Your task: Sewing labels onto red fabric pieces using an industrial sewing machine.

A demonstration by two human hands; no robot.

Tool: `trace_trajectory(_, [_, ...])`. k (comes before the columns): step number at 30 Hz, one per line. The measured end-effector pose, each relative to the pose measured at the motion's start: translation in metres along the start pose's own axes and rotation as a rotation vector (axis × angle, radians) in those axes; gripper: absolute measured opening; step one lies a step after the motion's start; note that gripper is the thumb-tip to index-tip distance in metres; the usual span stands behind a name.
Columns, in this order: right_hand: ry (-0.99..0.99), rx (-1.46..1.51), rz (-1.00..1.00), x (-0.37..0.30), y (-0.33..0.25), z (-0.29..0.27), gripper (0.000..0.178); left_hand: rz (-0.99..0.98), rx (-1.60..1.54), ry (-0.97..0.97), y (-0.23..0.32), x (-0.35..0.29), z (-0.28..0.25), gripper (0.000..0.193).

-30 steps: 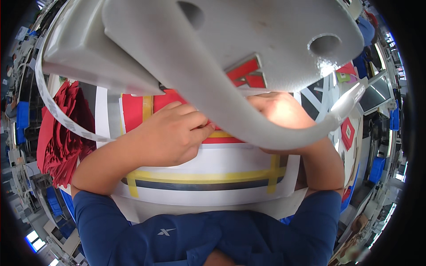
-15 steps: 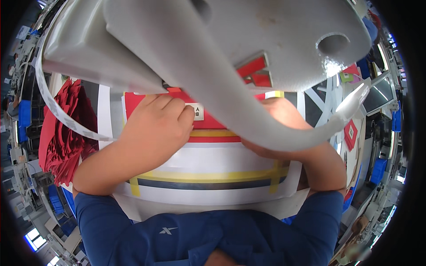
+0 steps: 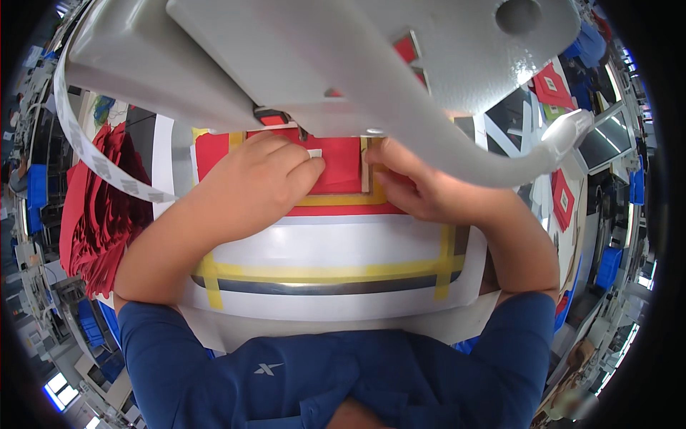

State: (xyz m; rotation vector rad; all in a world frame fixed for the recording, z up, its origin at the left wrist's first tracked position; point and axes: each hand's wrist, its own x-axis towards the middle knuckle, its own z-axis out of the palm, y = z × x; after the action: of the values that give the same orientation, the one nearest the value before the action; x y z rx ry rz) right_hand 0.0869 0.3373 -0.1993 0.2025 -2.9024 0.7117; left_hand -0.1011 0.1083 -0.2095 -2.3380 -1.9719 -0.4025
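Note:
Red fabric [image 3: 336,171] lies beneath a sewing machine head [image 3: 236,79], inside a yellow-edged rectangular opening on a white sheet [image 3: 343,243]. My left hand [image 3: 268,179] rests on the fabric with its fingers curled. Beside its knuckles shows part of a small white label [image 3: 314,153]; whatever the left fingertips hold is hidden. My right hand [image 3: 418,182] is at the opening's right edge, touching a narrow strip [image 3: 366,168], with thumb and forefinger apart.
A grey gooseneck [image 3: 429,136] arcs over the right hand. Red fabric pieces [image 3: 107,214] are heaped at left, behind a hanging white tape [image 3: 93,175]. On the right are red pieces with labels [image 3: 562,200] and a dark screen [image 3: 607,143].
My left fingers have shifted over the label, covering more of it. The right hand has come into clearer view at the opening's right edge. The whole view has shifted slightly.

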Motion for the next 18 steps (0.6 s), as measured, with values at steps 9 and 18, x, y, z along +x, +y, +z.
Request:
trace_trajectory(9, [0.193, 0.147, 0.052, 0.008, -0.003, 0.03, 0.011, -0.148, -0.159, 0.074, 0.006, 0.005, 0.003, 0.024])
trace_trajectory(18, [0.092, 0.489, 0.293, 0.015, -0.004, 0.03, 0.023, -0.382, -0.334, 0.162, 0.017, 0.009, 0.008, 0.01])
